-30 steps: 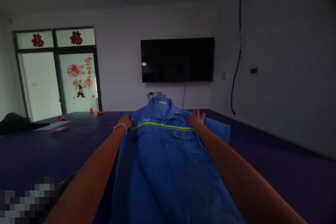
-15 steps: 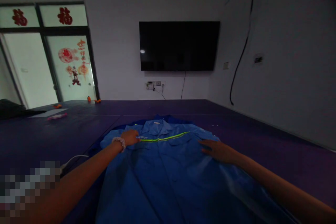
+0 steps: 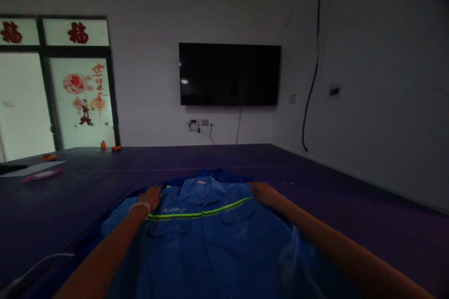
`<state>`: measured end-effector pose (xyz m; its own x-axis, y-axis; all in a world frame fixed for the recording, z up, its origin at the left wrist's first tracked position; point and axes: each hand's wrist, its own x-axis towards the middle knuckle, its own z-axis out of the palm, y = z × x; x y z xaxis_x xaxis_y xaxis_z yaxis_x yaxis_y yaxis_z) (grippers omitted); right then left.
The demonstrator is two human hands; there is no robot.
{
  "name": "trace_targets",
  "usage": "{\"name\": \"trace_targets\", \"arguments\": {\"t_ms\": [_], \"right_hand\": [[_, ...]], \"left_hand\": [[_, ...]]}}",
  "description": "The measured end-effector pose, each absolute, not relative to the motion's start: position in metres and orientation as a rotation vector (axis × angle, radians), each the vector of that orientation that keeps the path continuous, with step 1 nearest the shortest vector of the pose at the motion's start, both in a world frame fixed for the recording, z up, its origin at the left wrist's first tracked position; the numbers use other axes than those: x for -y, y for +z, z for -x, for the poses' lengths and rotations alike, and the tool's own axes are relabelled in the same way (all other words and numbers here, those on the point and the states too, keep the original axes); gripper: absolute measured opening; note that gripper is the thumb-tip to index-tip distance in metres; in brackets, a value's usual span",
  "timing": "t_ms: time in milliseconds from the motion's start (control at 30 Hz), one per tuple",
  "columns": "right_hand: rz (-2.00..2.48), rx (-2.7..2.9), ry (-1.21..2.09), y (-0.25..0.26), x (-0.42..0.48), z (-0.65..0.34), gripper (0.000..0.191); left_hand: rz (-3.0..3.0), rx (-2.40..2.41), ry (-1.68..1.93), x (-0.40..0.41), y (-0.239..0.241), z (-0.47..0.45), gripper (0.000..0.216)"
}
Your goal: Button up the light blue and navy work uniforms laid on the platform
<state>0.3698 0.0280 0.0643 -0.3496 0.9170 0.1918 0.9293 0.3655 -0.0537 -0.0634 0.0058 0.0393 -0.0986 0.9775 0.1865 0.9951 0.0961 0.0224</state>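
A blue work shirt (image 3: 217, 238) lies spread face up, its collar pointing away from me. Lettering and a yellow-green stripe cross its chest. My left hand (image 3: 152, 196), with a scrunchie on the wrist, rests on the shoulder at the left, fingers stretched over the cloth. On the opposite shoulder lies my right hand (image 3: 264, 194), its fingers extended and touching the fabric. Darker blue cloth (image 3: 220, 175) shows beneath the shirt, past the collar and along the left side. The lower part of the shirt runs out of view.
The shirt lies on a wide dark purple surface (image 3: 351, 215). At its left are a white cable (image 3: 52, 257), a pink-edged item (image 3: 44, 175), a pale sheet (image 3: 31, 168) and small orange objects (image 3: 115, 148). A television (image 3: 229, 74) hangs on the far wall.
Both hands have moved to the shirt's shoulders, the right one further up and inward. The left hand has left the chest lettering, which now shows fully. The view has tilted up and turned right.
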Motion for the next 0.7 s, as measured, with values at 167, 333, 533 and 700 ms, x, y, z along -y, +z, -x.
{"name": "trace_targets", "arguments": {"t_ms": [167,333,533,700], "right_hand": [[1.758,2.435,-0.088,0.044,-0.076,-0.335,0.046],[1.911,2.338,-0.147,0.032,-0.092,-0.327,0.041],[1.802,2.126,-0.435,0.069,-0.090,-0.334,0.035],[1.998,1.943,-0.537,0.087,-0.088,-0.340,0.039]], "left_hand": [[1.990,2.266,-0.192,-0.023,0.028,0.074,0.031],[2.036,2.208,-0.203,-0.023,0.032,0.083,0.025],[1.924,1.981,-0.425,-0.029,0.108,0.074,0.030],[1.884,1.908,-0.505,-0.043,0.157,0.042,0.036]]}}
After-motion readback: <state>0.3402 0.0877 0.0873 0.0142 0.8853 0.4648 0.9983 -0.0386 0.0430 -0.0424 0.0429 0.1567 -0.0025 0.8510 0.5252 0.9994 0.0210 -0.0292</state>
